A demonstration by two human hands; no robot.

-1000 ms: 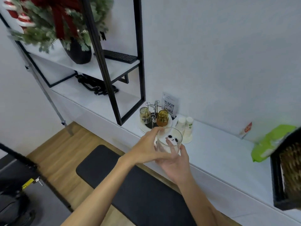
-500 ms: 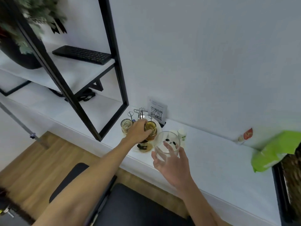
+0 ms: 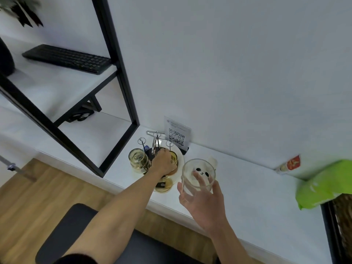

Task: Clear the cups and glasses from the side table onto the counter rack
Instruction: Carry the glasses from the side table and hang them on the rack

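Head view: the step in hand looks like racking a carried glass. The right hand has its grip closed around a clear, smooth, round panda-print glass, held above the white table near its front edge. The left hand rests its grip, fingers curled, on the wire cup rack; whether it clasps the amber glass beside it, I cannot tell. A pale yellow-tinted glass hangs upturned on a peg. The rack's thin metal pegs end in loops over a round white tray. Next, I judge, the glass must be inverted onto a free peg.
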